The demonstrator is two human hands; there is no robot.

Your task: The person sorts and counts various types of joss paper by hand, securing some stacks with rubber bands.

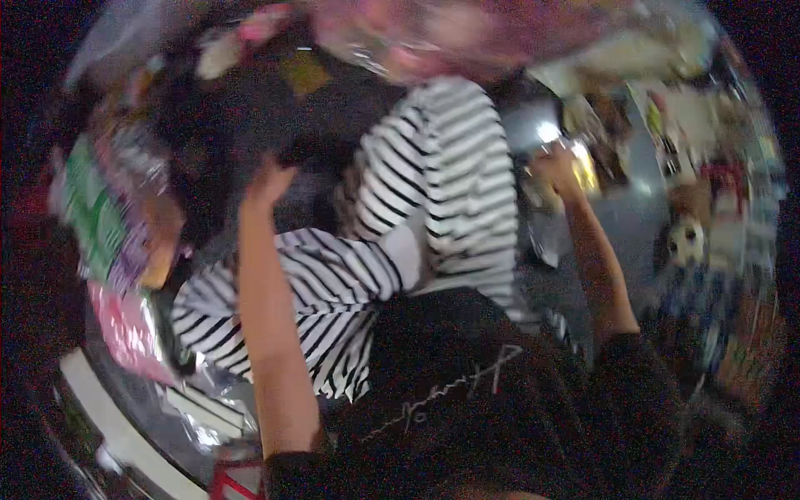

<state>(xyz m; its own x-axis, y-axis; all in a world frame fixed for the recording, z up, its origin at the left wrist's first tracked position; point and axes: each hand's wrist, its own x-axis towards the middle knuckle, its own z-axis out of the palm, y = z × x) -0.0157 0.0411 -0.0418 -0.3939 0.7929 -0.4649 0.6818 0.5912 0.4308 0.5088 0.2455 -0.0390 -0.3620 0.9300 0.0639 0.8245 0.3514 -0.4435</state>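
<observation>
Some pale writing [442, 396] crosses the black shirt [533, 442], nearest the camera; past it lie bent legs in striped trousers [471, 183], and a loose fold could snag a forearm swinging over them. The left hand [269, 185] is out beyond one knee, beside something dark that blur hides; whether its fingers are spread, pressed together or pinching anything, I cannot tell. The right hand [558, 171] is past the other leg, its fingers at a shiny yellow thing [585, 167] on their outer side. Its fingers look bent, but I cannot tell whether they pinch that thing or only lie against it; if the hold is slight, slick wrapping could let it slide. Off the left arm sit a pink pack [133, 333] and a green pack [93, 208], crowded close, so a careless elbow might shove one into the other. Farther out, pink plastic [467, 33] spreads across the top, and its thin film could catch or tear if dragged.
</observation>
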